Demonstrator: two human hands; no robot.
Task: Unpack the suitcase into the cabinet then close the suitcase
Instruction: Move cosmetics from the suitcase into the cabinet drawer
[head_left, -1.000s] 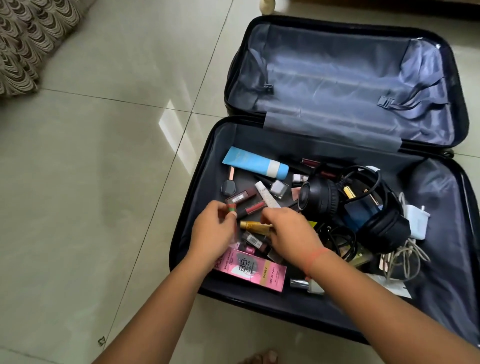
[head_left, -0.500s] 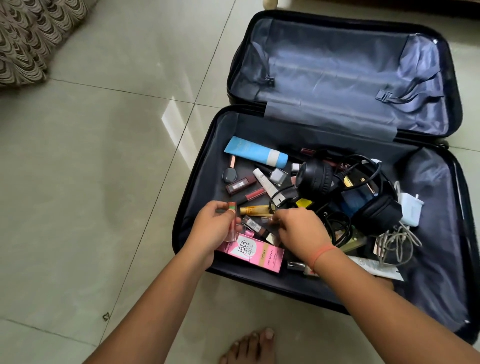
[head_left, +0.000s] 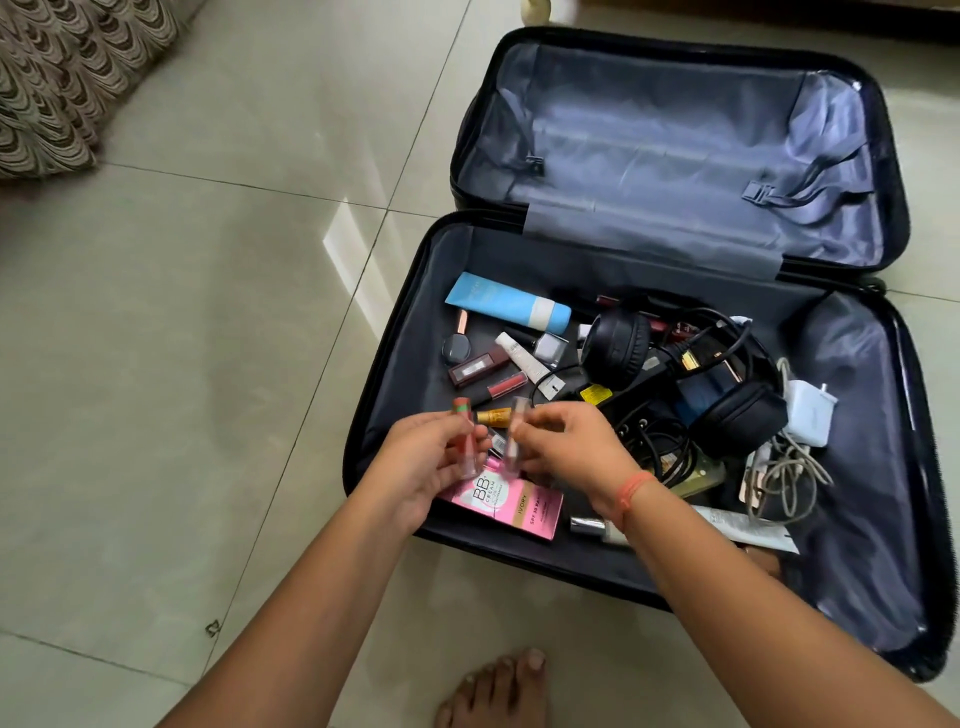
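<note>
head view: a person crouches over an open suitcase (head_left: 415, 374) that lies flat on a tiled floor (head_left: 208, 364), its lid (head_left: 675, 145) folded back and showing only grey lining. the left hand (head_left: 421, 457) holds a small red-capped tube (head_left: 462, 408), fingers curled round its body. the right hand (head_left: 566, 447), a thread band (head_left: 631, 491) at the wrist, pinches a clear tube (head_left: 518, 415) between thumb and fingertips. the two hands are close together above the near left part of the case, over a pink box (head_left: 511, 506). inside the case lie a blue tube (head_left: 498, 301), small cosmetics, black headphones (head_left: 618, 348), dark cables, a white charger (head_left: 810, 410) and its cable (head_left: 784, 478). a bare foot (head_left: 498, 686) rests on the floor in front of the case. patterned fabric (head_left: 52, 78) fills the top left corner.
</note>
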